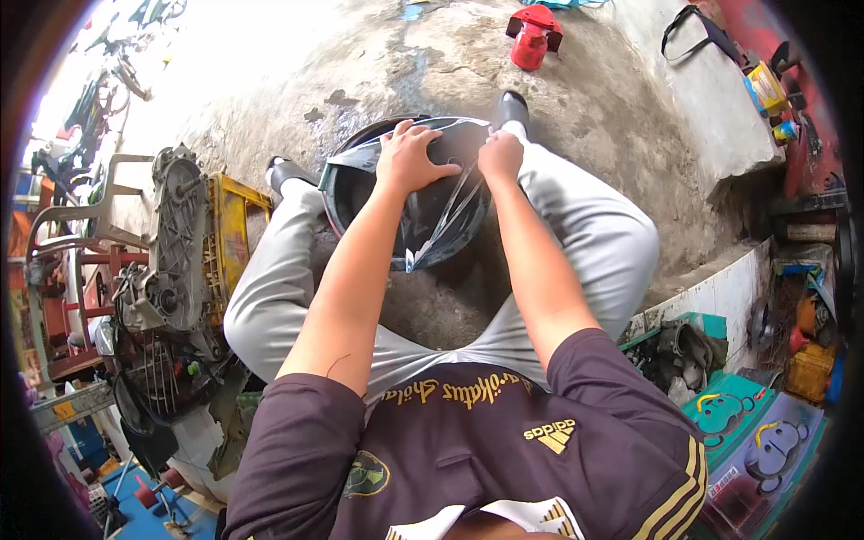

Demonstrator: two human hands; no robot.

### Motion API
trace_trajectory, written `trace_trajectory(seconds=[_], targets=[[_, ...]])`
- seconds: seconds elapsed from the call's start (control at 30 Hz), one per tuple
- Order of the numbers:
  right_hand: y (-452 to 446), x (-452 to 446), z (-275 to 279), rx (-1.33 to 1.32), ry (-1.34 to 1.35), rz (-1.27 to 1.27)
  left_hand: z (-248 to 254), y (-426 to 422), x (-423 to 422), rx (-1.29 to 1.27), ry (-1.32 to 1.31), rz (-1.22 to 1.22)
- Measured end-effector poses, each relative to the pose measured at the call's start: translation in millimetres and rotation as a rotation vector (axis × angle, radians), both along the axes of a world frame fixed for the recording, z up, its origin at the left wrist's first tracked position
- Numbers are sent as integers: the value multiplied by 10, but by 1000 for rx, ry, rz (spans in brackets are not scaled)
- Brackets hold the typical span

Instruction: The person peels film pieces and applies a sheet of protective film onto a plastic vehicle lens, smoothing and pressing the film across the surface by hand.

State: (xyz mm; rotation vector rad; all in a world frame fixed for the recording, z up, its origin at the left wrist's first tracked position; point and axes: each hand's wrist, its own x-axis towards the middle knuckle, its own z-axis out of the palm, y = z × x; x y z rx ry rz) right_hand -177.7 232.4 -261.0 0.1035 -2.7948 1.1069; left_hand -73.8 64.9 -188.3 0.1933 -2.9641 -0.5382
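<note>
A round black basin [339, 200] stands on the floor between my knees. Across its top lies a glossy dark panel-like piece with pale bluish-white edges [355, 160], which tapers to a point at the near rim; I cannot tell its exact kind. My left hand [409, 160] rests over the far left part of this piece, fingers apart and thumb stretched out to the right. To its right, my right hand [500, 157] is closed at the piece's right side. What its fingers hold is hidden. Thin light strips run from near that hand toward the point.
A red container [531, 45] stands on the wet concrete floor ahead. At left are a metal engine casing [175, 202], a yellow crate [236, 243] and a chair [90, 193]. Printed boxes [765, 459] lie at lower right. A black strap bag [706, 34] rests on a ledge.
</note>
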Motion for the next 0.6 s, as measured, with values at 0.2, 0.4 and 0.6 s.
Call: trace_trajectory(seconds=[0.2,0.4,0.6], targets=[[-12,0,-2,-31,-31,-7,37,-21,31,1,29,3],[25,-94,121,6,-96,0,71,-4,13,2,15,7],[213,105,-55,-104,-4,50,-13,-23,2,16,47,-3]])
